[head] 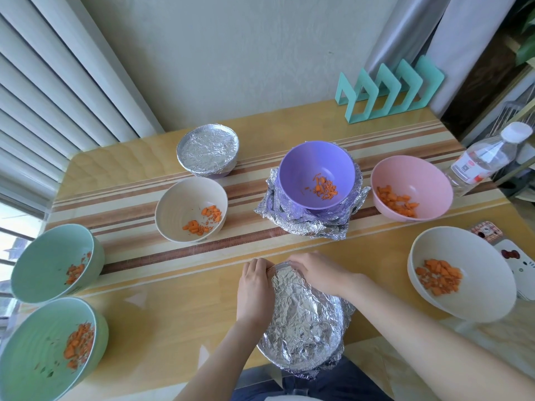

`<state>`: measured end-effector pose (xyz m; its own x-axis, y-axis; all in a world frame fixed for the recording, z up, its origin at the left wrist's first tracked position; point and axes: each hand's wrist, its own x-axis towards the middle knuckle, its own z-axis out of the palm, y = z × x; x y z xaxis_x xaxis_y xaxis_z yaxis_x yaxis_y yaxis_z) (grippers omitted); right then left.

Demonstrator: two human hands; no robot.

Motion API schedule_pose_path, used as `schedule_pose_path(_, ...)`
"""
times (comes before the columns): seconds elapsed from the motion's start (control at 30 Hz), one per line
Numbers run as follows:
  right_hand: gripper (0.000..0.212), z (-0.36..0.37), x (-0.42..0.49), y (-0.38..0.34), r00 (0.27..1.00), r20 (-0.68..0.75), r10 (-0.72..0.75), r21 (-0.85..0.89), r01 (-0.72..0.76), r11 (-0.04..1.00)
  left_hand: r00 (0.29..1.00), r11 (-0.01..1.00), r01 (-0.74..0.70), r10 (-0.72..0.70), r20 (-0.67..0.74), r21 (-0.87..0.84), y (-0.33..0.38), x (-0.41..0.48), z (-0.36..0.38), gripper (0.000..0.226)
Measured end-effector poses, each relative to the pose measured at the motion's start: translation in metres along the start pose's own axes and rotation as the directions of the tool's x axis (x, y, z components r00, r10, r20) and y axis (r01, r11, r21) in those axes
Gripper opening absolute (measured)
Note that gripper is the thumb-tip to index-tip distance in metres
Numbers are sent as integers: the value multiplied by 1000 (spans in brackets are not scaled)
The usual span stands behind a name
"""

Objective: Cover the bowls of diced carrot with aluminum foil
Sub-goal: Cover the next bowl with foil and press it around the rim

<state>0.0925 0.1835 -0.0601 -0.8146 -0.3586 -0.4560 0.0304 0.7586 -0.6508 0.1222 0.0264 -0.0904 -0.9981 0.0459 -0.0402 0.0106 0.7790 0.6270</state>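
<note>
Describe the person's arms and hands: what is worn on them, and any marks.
Nothing is worn. The left hand and right hand are bare, with no gloves, rings or bracelets visible. The left forearm and right forearm are bare too, with no sleeve or watch up to the picture's edge. No markings show.

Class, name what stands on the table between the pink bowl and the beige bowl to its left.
The purple bowl, uncovered, sitting on crumpled foil, as the head view shows.

Bare left hand (254,287), bare right hand (318,270), bare forearms (419,328); dark blue denim trousers (318,384).
</note>
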Motion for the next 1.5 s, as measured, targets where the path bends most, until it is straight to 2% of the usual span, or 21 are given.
schedule_pose_path(0.3, 29, 3, -11, 6, 997, -48, 65, 49, -63, 997, 998, 998, 60, -60, 21, 23, 1, -5, -1, 10)
schedule_pose_path(0.53, 32, 8, -13, 6, 996, -73, 60, 59, -56, 997, 992, 989, 113, -117, 37, 94, 4, -10, 1, 17)
schedule_pose_path(0.6, 31, 9, -12, 8, 994, -81, 75, 46, -71, 996, 985, 980, 163, -168, 33, 118, 6, -14, 1, 24)
schedule_pose_path(0.73, 27, 10, -11, 10, 991, -99, 89, 8, -89, 996, 978, 971, 193, -202, 58, 142, 7, -18, 1, 23)
schedule_pose_path(0.8, 25, 10, -9, 11, 992, -103, 76, -29, -79, 996, 984, 975, 153, -166, 66, 162, 6, -17, -1, 23)
schedule_pose_path(0.9, 24, 10, -7, 10, 996, -71, 57, -67, -62, 996, 996, 989, 1, -15, 92, 147, 5, -12, -3, 22)
schedule_pose_path(1.0, 38, 8, -9, 4, 998, -60, 15, -109, -22, 994, 995, 997, 41, -36, 88, -58, 3, -8, -5, 19)
schedule_pose_path(1.1, 49, 8, -9, -1, 998, -59, -1, -204, -11, 979, 996, 996, 57, -52, 74, -64, 2, -5, -6, 20)
schedule_pose_path(1.3, 41, 8, -11, -6, 998, -59, -5, -223, -9, 975, 999, 998, 33, -31, 45, -55, 2, -10, -4, 23)
schedule_pose_path(1.4, 31, 6, -10, -5, 1000, -14, -3, -187, 0, 982, 999, 998, 13, -10, 45, -56, 3, -11, -5, 25)
schedule_pose_path(1.5, 19, 7, -7, -2, 999, -37, 6, -134, -10, 991, 998, 999, -10, 12, 57, -39, 2, -11, -6, 30)
